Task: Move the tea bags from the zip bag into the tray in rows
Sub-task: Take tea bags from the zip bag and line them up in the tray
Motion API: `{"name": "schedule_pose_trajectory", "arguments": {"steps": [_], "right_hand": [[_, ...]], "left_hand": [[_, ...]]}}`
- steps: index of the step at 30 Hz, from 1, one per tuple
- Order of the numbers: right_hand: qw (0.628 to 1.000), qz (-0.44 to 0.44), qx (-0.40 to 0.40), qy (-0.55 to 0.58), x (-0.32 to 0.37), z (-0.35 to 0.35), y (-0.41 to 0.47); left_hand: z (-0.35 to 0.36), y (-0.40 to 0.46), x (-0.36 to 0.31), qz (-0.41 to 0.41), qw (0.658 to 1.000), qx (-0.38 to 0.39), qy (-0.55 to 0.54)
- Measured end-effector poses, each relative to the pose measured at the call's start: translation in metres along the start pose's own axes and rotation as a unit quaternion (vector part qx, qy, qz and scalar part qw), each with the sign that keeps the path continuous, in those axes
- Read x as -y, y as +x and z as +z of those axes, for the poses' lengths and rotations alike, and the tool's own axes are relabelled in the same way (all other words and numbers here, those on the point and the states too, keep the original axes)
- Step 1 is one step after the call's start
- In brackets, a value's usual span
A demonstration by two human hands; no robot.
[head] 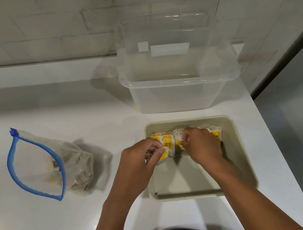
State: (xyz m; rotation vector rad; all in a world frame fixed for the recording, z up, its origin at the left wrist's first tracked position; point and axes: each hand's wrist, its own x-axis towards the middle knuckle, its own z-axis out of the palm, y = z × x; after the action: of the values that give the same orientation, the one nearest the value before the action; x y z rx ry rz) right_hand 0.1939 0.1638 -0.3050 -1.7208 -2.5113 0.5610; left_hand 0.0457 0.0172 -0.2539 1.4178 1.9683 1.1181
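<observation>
Pinching tea bags in the tray's far row, left hand and right hand each grip one; the zip bag lies open at left.

Illumination is moderate and cool, coming from overhead. The white tabletop carries a small warm glare spot at its left edge. Soft shadows fall right of the zip bag and beneath both forearms inside the tray. Specular streaks mark the clear container. Wide-angle distortion bends the wall tile lines and tabletop edges. Focus is slightly soft throughout.
</observation>
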Motion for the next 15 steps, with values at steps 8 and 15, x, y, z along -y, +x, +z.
{"name": "schedule_pose_trajectory", "arguments": {"steps": [8, 15], "right_hand": [[0.998, 0.003, -0.014, 0.056, -0.002, -0.006, -0.003], [0.976, 0.046, -0.005, 0.214, -0.013, -0.038, -0.027]], "left_hand": [[0.0, 0.002, -0.004, 0.0, 1.0, -0.002, 0.007], [0.005, 0.008, -0.003, 0.007, 1.0, 0.005, 0.014]]}}
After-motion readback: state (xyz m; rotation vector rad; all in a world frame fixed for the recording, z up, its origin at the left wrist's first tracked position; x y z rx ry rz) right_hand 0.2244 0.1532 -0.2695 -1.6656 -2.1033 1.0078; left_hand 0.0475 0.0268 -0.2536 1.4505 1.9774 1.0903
